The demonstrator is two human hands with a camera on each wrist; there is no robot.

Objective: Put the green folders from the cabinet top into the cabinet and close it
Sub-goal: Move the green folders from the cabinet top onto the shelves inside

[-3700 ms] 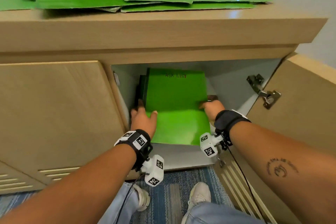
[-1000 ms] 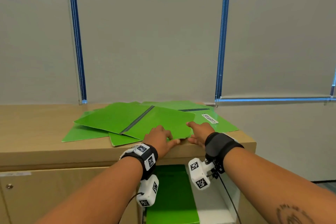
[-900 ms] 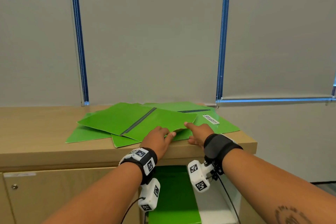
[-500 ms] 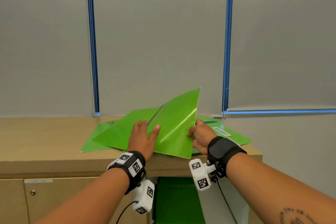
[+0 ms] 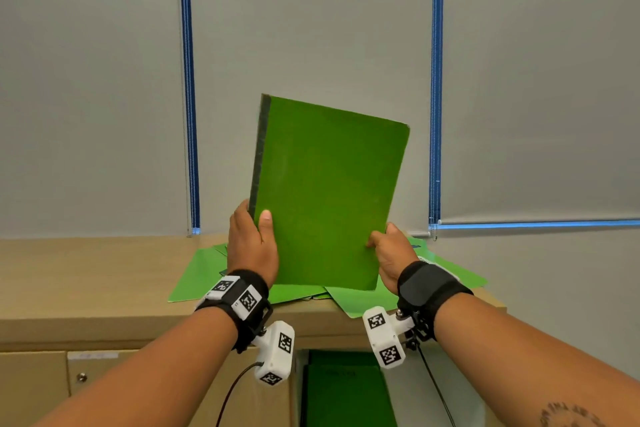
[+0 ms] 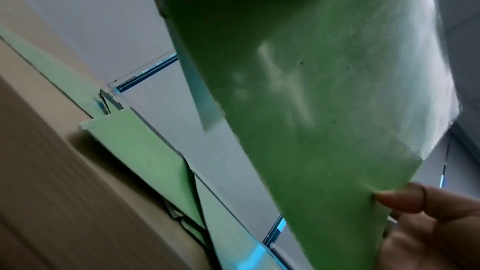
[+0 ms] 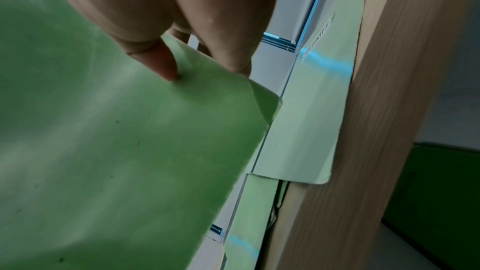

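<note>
I hold one green folder (image 5: 329,191) up in front of me, nearly upright and leaning a little to the right, clear of the cabinet top (image 5: 86,274). My left hand (image 5: 252,250) grips its lower left edge by the dark spine, thumb lying across the front cover and fingers curled behind. My right hand (image 5: 389,253) pinches the lower right edge, thumb on the front; the right wrist view shows my fingertips (image 7: 166,69) pressed on the cover near its corner. In the left wrist view the same folder (image 6: 311,89) fills most of the picture, with my right thumb (image 6: 405,198) on its edge. Below the raised folder, the remaining green folders (image 5: 204,274) lie spread flat and overlapping on the cabinet top, one corner jutting past the front edge beneath my right wrist. One of them carries a white label (image 7: 324,28), the print too small for me to read. Under the top, the cabinet (image 5: 415,392) stands open, and another green folder (image 5: 346,388) is inside it, seen between my forearms. To the left a closed door (image 5: 34,388) bears a small round fitting (image 5: 81,377). Behind everything hang pale window blinds (image 5: 311,28) with blue vertical strips (image 5: 188,80) between them.
</note>
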